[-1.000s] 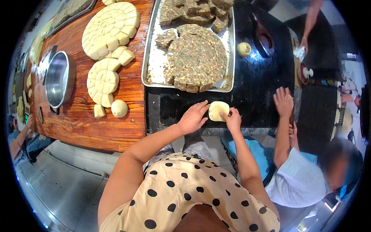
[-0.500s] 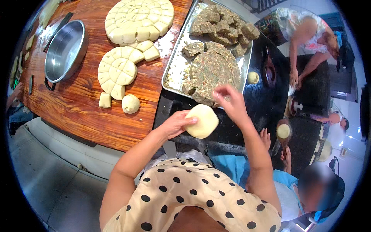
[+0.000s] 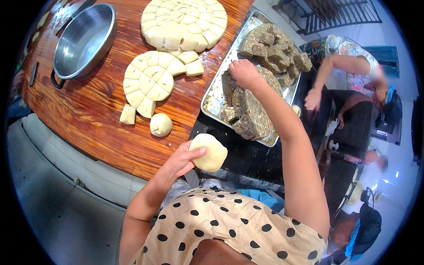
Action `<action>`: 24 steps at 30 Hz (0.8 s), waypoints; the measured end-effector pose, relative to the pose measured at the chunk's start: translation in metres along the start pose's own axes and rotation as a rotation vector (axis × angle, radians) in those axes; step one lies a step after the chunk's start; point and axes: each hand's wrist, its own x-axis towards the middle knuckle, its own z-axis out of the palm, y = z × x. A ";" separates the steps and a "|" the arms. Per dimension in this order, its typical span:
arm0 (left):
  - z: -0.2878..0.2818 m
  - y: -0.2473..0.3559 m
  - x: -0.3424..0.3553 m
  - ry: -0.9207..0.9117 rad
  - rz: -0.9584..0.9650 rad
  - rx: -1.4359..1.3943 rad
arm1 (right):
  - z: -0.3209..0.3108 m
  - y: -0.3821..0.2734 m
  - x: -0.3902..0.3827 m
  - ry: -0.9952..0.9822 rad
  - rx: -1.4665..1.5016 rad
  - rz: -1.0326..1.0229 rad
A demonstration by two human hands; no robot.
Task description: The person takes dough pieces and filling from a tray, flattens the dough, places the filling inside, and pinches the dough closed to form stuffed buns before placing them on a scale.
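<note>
My left hand (image 3: 183, 159) pinches the near-left edge of a flattened round of pale dough (image 3: 208, 152), thumb on top, in front of the table's edge. My right hand (image 3: 244, 73) is over the metal tray (image 3: 211, 95), fingers curled down onto a crumbly brown filling mass (image 3: 254, 104); its fingertips are partly hidden against the mass. Behind it in the tray is a heap of broken filling chunks (image 3: 274, 51). A closed dough ball (image 3: 160, 125) rests on the wooden table, with a cut dough piece (image 3: 127, 114) beside it.
Two scored dough slabs, a smaller one (image 3: 149, 81) and a larger one (image 3: 184, 22), lie on the wooden table (image 3: 88, 115). A deep metal pan (image 3: 84, 42) stands at the left. Co-workers are at the right, one with an arm (image 3: 324, 81) over the black worktop.
My right hand has moved from beside the dough round up into the tray, onto the filling. My left hand has drawn the dough round slightly left and nearer. The view has shifted.
</note>
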 end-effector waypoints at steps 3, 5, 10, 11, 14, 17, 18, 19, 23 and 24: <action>0.009 0.007 0.001 0.022 0.069 0.065 | 0.003 -0.008 0.013 -0.107 -0.029 -0.039; 0.019 0.015 0.003 -0.025 0.111 0.093 | 0.012 -0.010 0.016 -0.103 -0.071 -0.071; 0.007 0.014 0.012 0.079 0.103 0.051 | 0.008 -0.005 0.023 -0.150 -0.071 -0.102; 0.008 0.017 0.014 0.092 0.105 0.055 | 0.005 -0.001 0.020 -0.153 -0.056 -0.103; 0.011 0.024 0.026 0.154 0.189 0.041 | -0.011 0.009 0.012 -0.069 0.242 -0.002; 0.014 0.032 0.047 0.227 0.263 -0.011 | -0.032 0.007 -0.010 0.221 0.620 0.225; 0.017 0.036 0.054 0.214 0.290 -0.011 | -0.042 0.001 -0.017 0.249 0.770 0.299; 0.023 0.041 0.061 0.194 0.301 -0.086 | -0.059 -0.006 -0.028 0.275 0.916 0.376; 0.051 0.058 0.088 0.033 0.347 -0.246 | -0.114 -0.057 -0.074 0.477 1.414 0.508; 0.058 0.060 0.091 -0.021 0.360 -0.249 | -0.120 -0.073 -0.081 0.557 1.399 0.480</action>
